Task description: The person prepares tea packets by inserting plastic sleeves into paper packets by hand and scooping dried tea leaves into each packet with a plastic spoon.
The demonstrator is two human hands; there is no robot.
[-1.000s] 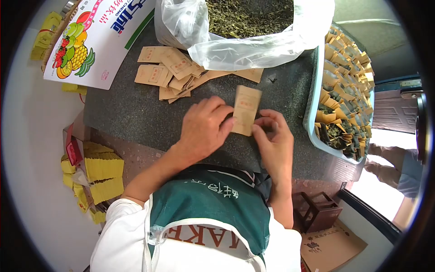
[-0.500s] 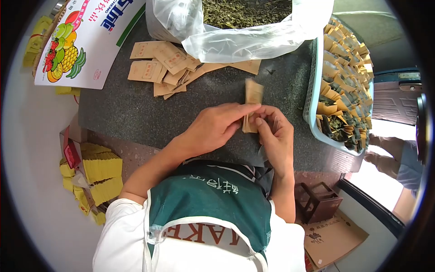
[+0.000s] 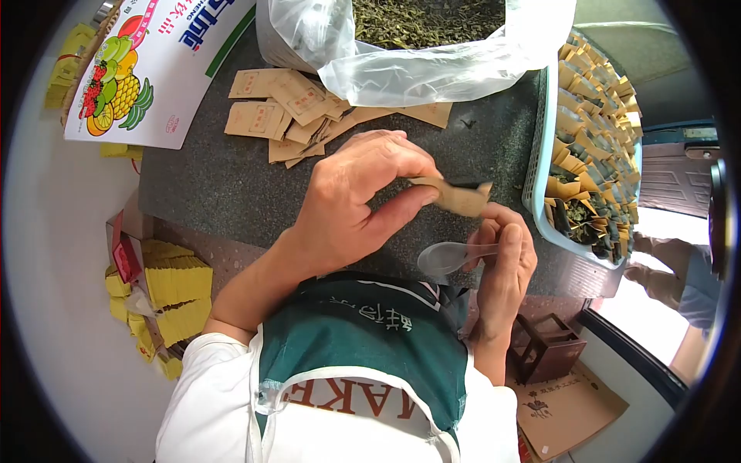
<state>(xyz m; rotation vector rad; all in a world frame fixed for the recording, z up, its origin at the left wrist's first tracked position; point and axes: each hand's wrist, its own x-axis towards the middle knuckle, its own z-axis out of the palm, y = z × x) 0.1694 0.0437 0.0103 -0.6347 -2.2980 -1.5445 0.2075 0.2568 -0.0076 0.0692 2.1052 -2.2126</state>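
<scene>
The paper packet (image 3: 461, 201) is near the centre of the view, above the worktop (image 3: 231, 185); clock directions are taken from it. It is blurred, and any print on it is illegible. At nine o'clock, the left hand (image 3: 355, 197) has its thumb and fingers clamped on the packet's near end, covering part of it. At five o'clock, the right hand (image 3: 505, 258) has its fingers closed on a clear spoon (image 3: 440, 261), whose handle end is hidden; whether these fingers also touch the packet cannot be told. The flat packets (image 3: 262, 116) overlap at ten o'clock, some concealed beneath others. At twelve, the plastic bag (image 3: 432, 81) of dried leaves (image 3: 432, 23) is cut off above. Between two and three stands the basket (image 3: 542, 166) of filled packets (image 3: 594, 147), too crowded to distinguish individually.
</scene>
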